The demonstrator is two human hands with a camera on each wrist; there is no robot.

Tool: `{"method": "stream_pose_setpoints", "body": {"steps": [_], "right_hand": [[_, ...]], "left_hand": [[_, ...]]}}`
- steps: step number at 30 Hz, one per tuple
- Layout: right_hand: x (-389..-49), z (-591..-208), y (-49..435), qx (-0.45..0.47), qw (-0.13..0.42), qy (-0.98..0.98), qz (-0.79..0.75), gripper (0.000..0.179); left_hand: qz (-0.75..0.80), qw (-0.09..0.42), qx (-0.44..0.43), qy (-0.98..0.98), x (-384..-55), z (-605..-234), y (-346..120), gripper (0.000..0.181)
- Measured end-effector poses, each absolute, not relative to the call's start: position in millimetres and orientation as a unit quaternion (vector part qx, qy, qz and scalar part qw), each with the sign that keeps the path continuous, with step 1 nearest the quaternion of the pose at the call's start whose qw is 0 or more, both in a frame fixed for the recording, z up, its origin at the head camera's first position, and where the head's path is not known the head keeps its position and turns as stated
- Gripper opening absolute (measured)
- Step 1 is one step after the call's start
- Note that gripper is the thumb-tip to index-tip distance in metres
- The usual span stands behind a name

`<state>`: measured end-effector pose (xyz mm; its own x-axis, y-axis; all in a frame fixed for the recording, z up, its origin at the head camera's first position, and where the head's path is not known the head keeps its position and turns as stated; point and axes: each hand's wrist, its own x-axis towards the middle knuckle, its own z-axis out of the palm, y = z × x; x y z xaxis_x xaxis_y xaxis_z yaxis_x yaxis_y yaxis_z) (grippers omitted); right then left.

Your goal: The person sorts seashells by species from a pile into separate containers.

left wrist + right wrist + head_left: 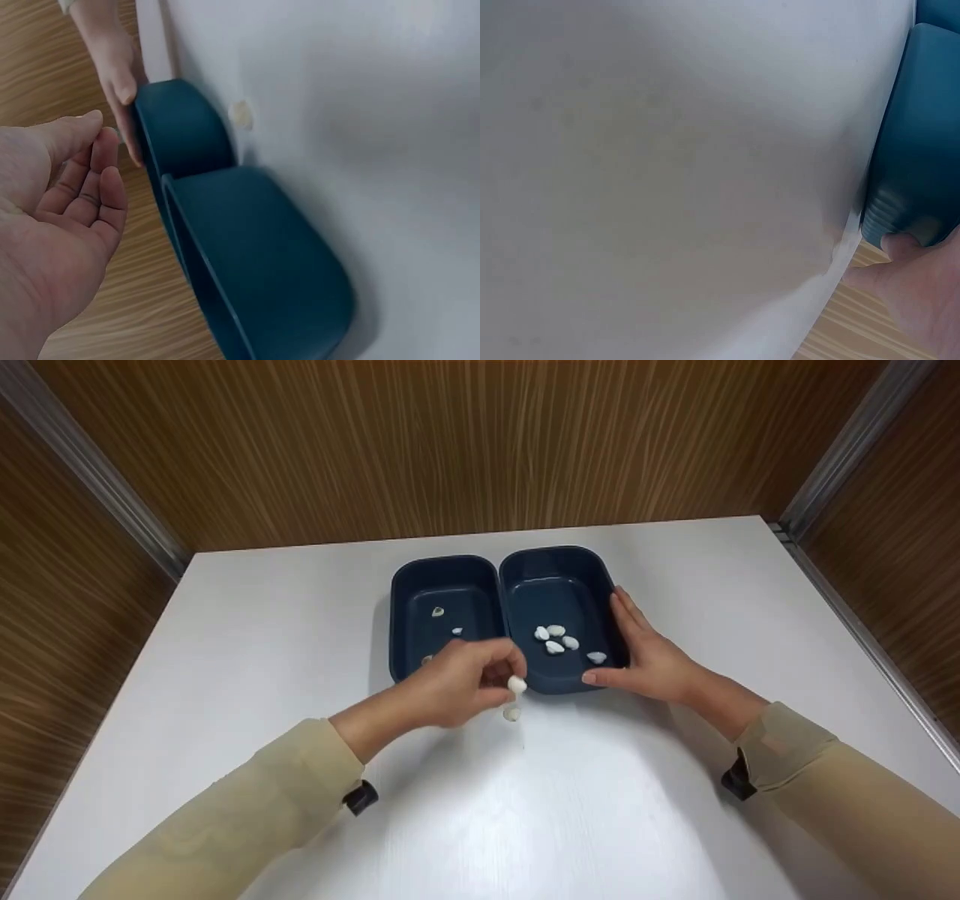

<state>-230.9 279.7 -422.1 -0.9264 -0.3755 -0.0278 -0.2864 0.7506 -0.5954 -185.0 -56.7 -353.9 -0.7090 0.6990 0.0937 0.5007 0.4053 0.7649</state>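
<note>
Just in front of two dark blue boxes, my left hand (457, 682) pinches a small white shell (517, 684) between thumb and fingertips. Below it, another pale shell (511, 712) lies on the table; the left wrist view shows a blurred pale shell (241, 115) beside the boxes. My right hand (656, 664) rests against the right box (566, 684), fingers straight along its outer side and thumb at the near corner. Inside that box sit several white shells (554, 647). The left box (399, 607) contains a few small shells (438, 612), partly hidden behind my left hand.
The boxes stand side by side, touching, toward the back of a white table (285, 660). A wood-grain panel (480, 450) rises behind the table, with more panels on both sides.
</note>
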Motion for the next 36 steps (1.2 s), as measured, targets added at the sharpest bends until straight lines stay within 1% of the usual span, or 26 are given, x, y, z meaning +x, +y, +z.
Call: {"method": "stream_pose_setpoints", "body": {"steps": [7,17,25,30,36], "right_hand": [[-229.7,-421.6,279.5,-0.174,0.080,0.932,-0.307,0.129],[-230.0,-421.7,279.7,-0.178,0.075,0.933,-0.303,0.128],[-230.6,-422.0,279.4,-0.171,0.081,0.933,-0.305,0.129],[-230.7,-421.7,278.4,-0.176,0.083,0.932,-0.306,0.129],[-230.8,-421.7,279.2,-0.181,0.080,0.932,-0.302,0.130]], "left_hand": [[0.414,0.101,0.338,0.839,-206.9,-342.7,-47.9,0.026],[0.418,0.081,0.287,0.858,-246.5,-345.6,-31.2,0.017],[0.417,0.070,0.258,0.869,-274.6,-359.9,-12.8,0.012],[0.430,0.068,0.238,0.868,-282.8,-366.4,-7.5,0.015],[0.438,0.073,0.235,0.865,-280.8,-365.8,-8.5,0.017]]}}
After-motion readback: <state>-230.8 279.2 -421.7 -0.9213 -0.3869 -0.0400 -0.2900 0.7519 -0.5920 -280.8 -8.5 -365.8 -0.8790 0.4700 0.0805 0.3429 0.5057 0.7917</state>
